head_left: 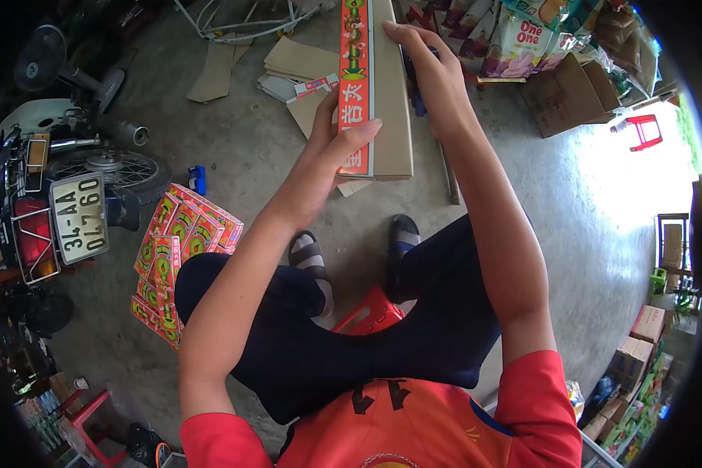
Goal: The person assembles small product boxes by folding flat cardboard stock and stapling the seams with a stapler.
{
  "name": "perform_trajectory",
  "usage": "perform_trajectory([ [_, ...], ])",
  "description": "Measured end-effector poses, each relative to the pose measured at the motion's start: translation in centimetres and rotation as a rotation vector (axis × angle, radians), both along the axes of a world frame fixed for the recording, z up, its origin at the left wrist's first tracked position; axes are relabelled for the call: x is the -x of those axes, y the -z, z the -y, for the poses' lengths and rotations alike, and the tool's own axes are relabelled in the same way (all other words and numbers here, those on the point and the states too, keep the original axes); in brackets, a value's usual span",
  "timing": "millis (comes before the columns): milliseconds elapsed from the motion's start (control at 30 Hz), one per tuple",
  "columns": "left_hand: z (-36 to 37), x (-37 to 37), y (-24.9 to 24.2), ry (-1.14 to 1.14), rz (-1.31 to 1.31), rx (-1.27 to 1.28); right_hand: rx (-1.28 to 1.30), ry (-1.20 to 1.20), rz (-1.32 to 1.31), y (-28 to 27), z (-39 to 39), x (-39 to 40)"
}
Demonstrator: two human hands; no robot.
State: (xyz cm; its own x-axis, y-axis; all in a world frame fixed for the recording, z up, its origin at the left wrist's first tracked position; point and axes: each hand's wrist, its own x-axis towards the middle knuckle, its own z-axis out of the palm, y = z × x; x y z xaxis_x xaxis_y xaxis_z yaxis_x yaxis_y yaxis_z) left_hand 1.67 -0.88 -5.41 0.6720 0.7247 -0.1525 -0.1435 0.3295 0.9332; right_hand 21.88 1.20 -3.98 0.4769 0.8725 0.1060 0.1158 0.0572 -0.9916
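A long cardboard box (pixel 392 140) with a red printed side (pixel 354 97) showing green pictures and white characters is held up in front of me. My left hand (pixel 339 140) wraps around its near left part, with the thumb lying across the printed side. On the right, my right hand (pixel 437 74) grips the box farther up, its thumb on the plain brown face; its other fingers are partly hidden. Flat cardboard pieces (pixel 296 58) lie on the floor beyond the box. A stack of red printed boxes (pixel 181 234) sits by my knee on the left.
A small blue object (pixel 197 180) lies near the stack. To the left stand a motorbike (pixel 78 195) and a fan (pixel 43 62). Beneath me is a red stool (pixel 370 310). An open carton (pixel 565 101) and snack bags (pixel 519 43) are at the back right.
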Motion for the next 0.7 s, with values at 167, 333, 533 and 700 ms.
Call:
perform_trajectory([
  [167,0.0,-0.2,-0.3,-0.074,0.098,0.19,0.098,-0.033,0.003,-0.9,1.1,1.2],
  [333,-1.7,1.8,-0.9,-0.171,0.285,0.31,-0.265,-0.279,0.541,-3.7,4.1,1.5],
  [533,-2.5,3.0,-0.7,-0.143,0.449,0.34,-0.421,-0.43,0.816,-3.8,5.2,3.3],
  [700,-2.2,2.5,-1.1,-0.134,0.414,0.295,-0.466,-0.352,0.858,-3.5,5.2,3.3],
])
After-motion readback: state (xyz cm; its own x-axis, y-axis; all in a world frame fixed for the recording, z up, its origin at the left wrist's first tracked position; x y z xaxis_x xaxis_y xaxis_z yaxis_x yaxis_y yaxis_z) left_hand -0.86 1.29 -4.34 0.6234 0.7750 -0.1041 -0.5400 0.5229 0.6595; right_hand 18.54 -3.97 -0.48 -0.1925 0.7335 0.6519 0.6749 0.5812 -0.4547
